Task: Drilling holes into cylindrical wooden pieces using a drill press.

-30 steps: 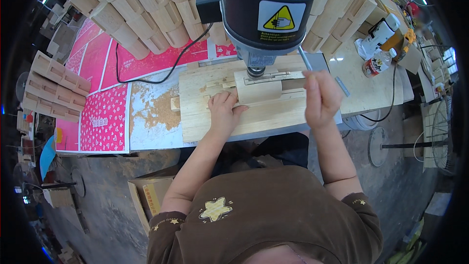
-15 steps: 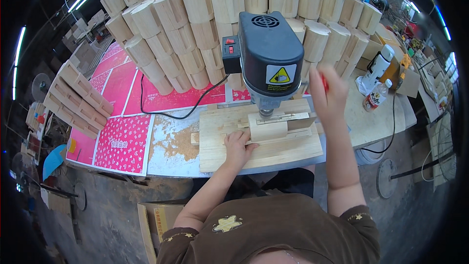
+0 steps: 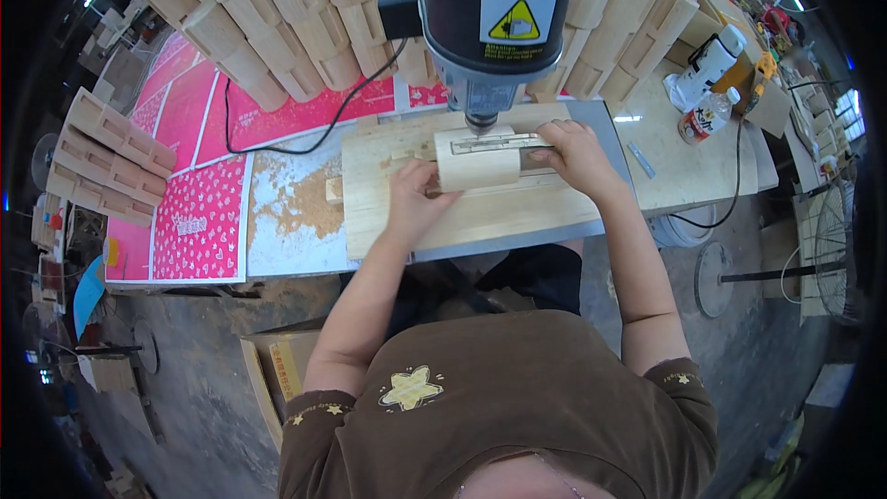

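Note:
A pale, rounded wooden block [image 3: 479, 171] lies crosswise on a flat wooden board [image 3: 397, 233], under the chuck of a dark bench drill press [image 3: 494, 9]. On its top rests a slotted metal template [image 3: 494, 144], its right part reaching past the block. My left hand [image 3: 416, 201] is closed round the block's left end, thumb along the near side. At the right end my right hand [image 3: 580, 159] pinches the metal template, fingers on top and thumb below. The drill tip is hard to make out against the block.
Stacked grooved wooden blocks [image 3: 268, 0] wall off the back; a smaller stack [image 3: 111, 152] stands left. A black cable [image 3: 309, 150] crosses the pink sheets. Sawdust [image 3: 309, 199] lies left of the board. A bottle [image 3: 710, 116] and spray can [image 3: 707, 65] stand right.
My right hand has come down from beside the drill press, where it was raised at a red knob, onto the template's right end. My left hand stays at the block. The view has shifted.

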`<state>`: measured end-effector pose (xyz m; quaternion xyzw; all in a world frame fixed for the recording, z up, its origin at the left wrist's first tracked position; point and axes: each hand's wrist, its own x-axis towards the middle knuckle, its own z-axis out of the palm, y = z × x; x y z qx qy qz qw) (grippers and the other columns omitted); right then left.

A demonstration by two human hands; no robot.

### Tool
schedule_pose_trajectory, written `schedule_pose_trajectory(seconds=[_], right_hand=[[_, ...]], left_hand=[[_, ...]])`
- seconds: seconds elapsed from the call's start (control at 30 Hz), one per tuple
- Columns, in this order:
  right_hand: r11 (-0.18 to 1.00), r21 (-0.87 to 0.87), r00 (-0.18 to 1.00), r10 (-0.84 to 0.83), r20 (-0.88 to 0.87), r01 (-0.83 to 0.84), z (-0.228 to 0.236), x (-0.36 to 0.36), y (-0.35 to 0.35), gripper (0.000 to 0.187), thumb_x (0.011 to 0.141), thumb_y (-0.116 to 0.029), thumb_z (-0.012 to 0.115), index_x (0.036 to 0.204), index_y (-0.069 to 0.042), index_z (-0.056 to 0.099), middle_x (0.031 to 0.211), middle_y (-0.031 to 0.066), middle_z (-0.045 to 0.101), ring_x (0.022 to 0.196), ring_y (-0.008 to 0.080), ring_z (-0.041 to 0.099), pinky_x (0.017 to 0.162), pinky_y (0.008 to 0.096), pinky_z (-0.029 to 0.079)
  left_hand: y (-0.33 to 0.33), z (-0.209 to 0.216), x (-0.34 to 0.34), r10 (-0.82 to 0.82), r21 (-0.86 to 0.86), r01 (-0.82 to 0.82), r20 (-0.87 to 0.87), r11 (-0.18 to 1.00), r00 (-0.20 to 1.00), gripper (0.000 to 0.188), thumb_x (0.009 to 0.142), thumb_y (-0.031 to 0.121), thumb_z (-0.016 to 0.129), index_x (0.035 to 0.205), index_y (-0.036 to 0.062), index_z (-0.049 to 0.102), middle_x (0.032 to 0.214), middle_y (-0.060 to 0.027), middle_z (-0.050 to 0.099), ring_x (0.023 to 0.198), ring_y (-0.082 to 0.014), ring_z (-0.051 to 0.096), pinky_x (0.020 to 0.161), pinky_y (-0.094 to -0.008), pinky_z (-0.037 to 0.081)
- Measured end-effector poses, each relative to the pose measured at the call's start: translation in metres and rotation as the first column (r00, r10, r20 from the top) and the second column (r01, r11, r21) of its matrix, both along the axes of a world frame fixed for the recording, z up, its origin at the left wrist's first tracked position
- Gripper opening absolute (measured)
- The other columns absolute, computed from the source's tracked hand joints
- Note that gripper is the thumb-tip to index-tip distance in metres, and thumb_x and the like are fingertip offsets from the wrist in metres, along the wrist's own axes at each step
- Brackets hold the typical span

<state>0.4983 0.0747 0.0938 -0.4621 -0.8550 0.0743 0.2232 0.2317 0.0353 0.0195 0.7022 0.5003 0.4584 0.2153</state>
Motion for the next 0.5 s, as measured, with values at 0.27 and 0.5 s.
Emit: schedule_pose_trajectory(seconds=[0.27, 0.5], right_hand=[[0.996, -0.063, 0.996, -0.062, 0.065, 0.066, -0.007, 0.012, -0.034, 0.022, 0.076, -0.015, 0.067, 0.094, -0.009, 0.057, 0.09, 0.0062, 0.058, 0.098, 0.0256, 0.053, 0.1, 0.0484, 0.029], [0.997, -0.076, 0.998, 0.004, 0.055, 0.0, -0.006, -0.008, -0.053, 0.022, 0.077, -0.015, 0.065, 0.096, -0.007, 0.057, 0.089, 0.0077, 0.056, 0.099, 0.0271, 0.053, 0.102, 0.0454, 0.028]], left_hand=[[-0.068, 0.014, -0.106, 0.085, -0.234, -0.008, 0.322, 0.972, 0.943, 0.021, 0.066, 0.009, 0.079, 0.079, 0.0018, 0.065, 0.071, -0.0017, 0.058, 0.063, -0.0086, 0.053, 0.057, -0.0231, 0.042], [-0.071, 0.052, -0.083, 0.418, -0.709, 0.033, 0.451, 0.704, 0.789, 0.029, 0.075, 0.025, 0.076, 0.066, 0.0014, 0.06, 0.057, -0.0023, 0.056, 0.047, -0.0066, 0.047, 0.045, -0.0199, 0.036]])
